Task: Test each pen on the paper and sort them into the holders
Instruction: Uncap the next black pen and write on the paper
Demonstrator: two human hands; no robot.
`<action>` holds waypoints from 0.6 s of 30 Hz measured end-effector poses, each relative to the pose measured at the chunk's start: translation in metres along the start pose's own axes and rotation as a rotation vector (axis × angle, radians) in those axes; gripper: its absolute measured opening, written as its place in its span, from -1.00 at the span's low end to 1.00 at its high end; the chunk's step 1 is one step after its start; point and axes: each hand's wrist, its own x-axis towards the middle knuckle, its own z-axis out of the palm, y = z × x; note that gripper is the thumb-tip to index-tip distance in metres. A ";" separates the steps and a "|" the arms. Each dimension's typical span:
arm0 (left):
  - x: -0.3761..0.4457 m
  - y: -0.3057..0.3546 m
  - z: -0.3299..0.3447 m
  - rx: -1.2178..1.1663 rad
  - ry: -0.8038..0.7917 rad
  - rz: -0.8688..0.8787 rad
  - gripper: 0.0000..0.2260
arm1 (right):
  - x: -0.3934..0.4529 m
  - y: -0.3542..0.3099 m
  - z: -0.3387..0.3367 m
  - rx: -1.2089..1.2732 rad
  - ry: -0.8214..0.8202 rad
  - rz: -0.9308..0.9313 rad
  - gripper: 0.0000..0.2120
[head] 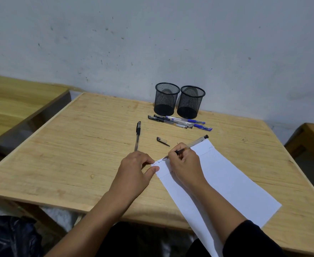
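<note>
Right hand (pixel 185 162) gripped a clear-barrelled black ballpoint pen (pixel 195 143), uncapped, tip down on the top left corner of the white sheet of paper (pixel 232 182), centre of frame. Short black scribbles showed on the paper just left of the tip. Pen barrel angled up and right, its end cap toward the upper right.

Left hand (pixel 134 169) rested on the light wooden table (pixel 78 145), fingers loosely curled, thumb and a fingertip pressing the paper's left edge, gripping nothing.

Loose black pen cap (pixel 162 141) lay on the table just above the hands, apart from them. A second capped black pen (pixel 137 135) lay nearly vertical in frame, above the left hand, its lower end near the knuckles; could not tell if touching.

Bundle of capped pens, black and blue (pixel 180 122), lay in a pile upper centre, just in front of two black wire-mesh cylindrical holders (pixel 166 99) standing upright side by side against the grey-white wall (pixel 152 43). No pens visible in either holder.

A dark sleeve (pixel 250 238) covered the right forearm at lower right.
</note>
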 end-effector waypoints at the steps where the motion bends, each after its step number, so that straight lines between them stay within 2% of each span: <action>1: 0.001 0.001 -0.001 -0.008 -0.007 -0.003 -0.86 | 0.002 0.000 -0.001 0.051 0.003 0.028 -0.87; 5: 0.019 0.010 -0.007 -0.032 0.015 -0.014 -0.87 | 0.009 -0.002 -0.010 0.357 0.031 0.131 -0.86; 9: 0.056 0.018 -0.006 0.034 -0.020 -0.018 -0.82 | 0.014 -0.009 -0.027 0.351 0.075 0.154 -0.88; 13: 0.085 0.016 0.004 0.148 -0.179 -0.008 -0.76 | 0.019 -0.015 -0.042 0.485 0.101 0.231 -0.85; 15: 0.092 0.017 0.008 0.222 -0.259 0.016 -0.78 | 0.022 -0.017 -0.046 0.538 0.118 0.265 -0.82; 18: 0.096 0.017 0.010 0.240 -0.281 0.008 -0.84 | 0.026 -0.016 -0.048 0.532 0.124 0.258 -0.85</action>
